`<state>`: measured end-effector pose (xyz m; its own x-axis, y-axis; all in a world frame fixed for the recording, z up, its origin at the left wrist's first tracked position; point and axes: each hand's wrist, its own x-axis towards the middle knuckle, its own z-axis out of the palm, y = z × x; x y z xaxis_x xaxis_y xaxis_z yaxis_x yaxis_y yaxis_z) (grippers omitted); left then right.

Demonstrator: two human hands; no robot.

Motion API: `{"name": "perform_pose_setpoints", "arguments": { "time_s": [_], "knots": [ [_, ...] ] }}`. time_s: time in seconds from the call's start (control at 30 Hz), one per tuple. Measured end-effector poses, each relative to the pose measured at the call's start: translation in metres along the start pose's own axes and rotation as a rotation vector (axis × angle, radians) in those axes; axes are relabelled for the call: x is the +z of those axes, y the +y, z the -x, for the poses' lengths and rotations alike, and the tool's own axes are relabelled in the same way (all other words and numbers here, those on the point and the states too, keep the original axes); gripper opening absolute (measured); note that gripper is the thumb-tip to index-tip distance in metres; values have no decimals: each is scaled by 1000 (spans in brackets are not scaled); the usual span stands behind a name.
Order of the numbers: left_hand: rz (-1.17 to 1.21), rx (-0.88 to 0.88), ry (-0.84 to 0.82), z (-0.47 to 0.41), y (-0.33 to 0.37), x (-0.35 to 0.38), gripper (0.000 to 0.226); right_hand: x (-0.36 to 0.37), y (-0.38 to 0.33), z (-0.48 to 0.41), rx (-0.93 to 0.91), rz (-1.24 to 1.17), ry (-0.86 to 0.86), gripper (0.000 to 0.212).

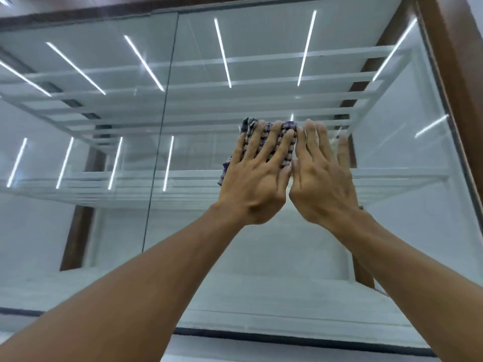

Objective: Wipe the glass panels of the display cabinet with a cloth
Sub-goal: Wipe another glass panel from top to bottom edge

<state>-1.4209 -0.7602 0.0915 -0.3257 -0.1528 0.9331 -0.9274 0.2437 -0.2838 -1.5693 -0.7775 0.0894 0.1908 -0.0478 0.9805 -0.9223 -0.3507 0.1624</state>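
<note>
Mid-wipe on right glass panel (261, 74), left hand (254, 176) splayed flat pressing cloth (289, 125), right hand (324, 176) flat, empty, against glass beside; next probably sweep with even pressure

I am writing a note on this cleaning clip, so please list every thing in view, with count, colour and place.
cloth: one, blue and white checked, pressed flat on the glass, right of the seam
glass panels: two, clear, cabinet front, meeting at a vertical seam
shelves: several, white, inside the cabinet
light strips: many, white, reflected in the glass
frame: one, brown wood, top and right edges
left hand: fingers straight, presses the cloth
right hand: fingers straight, flat on the glass beside the cloth
</note>
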Motion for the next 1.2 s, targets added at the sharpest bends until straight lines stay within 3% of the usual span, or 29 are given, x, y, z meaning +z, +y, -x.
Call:
{"name": "perform_pose_setpoints", "arguments": {
  "time_s": [0.43, 0.57, 0.67, 0.8, 0.97, 1.13, 1.2],
  "knots": [
    [18, -251, 48, 47, -153, -46, 64, 44, -155, -28, -226, -9, -74, 66],
    [31, -349, 103, 80, -179, -48, 66, 54, -171, -24, -239, 3, -66, 64],
    [22, -365, 132, 119, -164, -37, 66, 54, -167, -25, -248, -23, -65, 65],
    [-50, -70, 22, 125, -149, -33, 66, 49, -154, -19, -264, -32, -75, 65],
    [9, -339, 79, 76, -131, -35, 67, 39, -118, -3, -209, -29, -49, 66],
    [-33, -30, -24, 77, -71, -17, 67, 20, -65, 11, -150, -6, -42, 68],
    [-23, -27, -22, 59, -49, -11, 66, 15, -50, 18, -141, 7, -41, 68]
  ]
}}
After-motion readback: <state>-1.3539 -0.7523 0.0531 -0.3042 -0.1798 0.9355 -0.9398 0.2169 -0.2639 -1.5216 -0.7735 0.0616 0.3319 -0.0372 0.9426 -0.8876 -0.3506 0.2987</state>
